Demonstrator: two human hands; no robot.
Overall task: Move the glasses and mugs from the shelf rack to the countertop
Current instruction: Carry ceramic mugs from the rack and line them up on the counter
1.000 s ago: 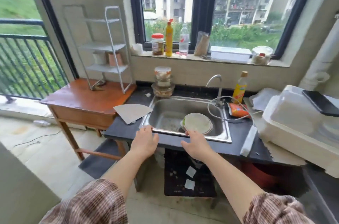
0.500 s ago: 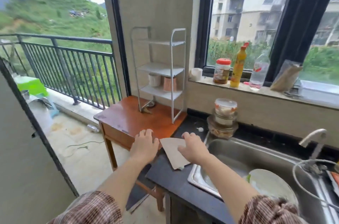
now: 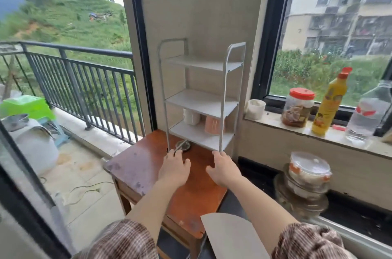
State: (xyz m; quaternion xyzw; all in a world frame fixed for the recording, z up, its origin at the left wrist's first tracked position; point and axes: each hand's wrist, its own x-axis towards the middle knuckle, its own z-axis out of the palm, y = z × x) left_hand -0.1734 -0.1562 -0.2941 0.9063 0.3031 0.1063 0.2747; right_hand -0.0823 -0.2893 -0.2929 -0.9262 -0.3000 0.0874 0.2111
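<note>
Mugs, one white (image 3: 191, 116) and one orange (image 3: 212, 125), stand upright on the lowest rack (image 3: 201, 135) shelf, straight above both hands; left hand (image 3: 174, 168) and right hand (image 3: 223, 168) are loose and empty; right seems nearer orange.

Beige wall (image 3: 203, 4) between two dark-framed openings. Left: balcony with dark metal railing (image 3: 80, 80), stained pale tile floor (image 3: 84, 173), green plastic stool (image 3: 27, 106), grassy hillside (image 3: 63, 16) beyond. Right: window (image 3: 331, 31) facing apartment blocks and shrubs; pale stone windowsill (image 3: 318, 131). Reddish-brown wooden table (image 3: 144, 165) beside a dark counter (image 3: 254, 186). Soft overcast daylight.
</note>
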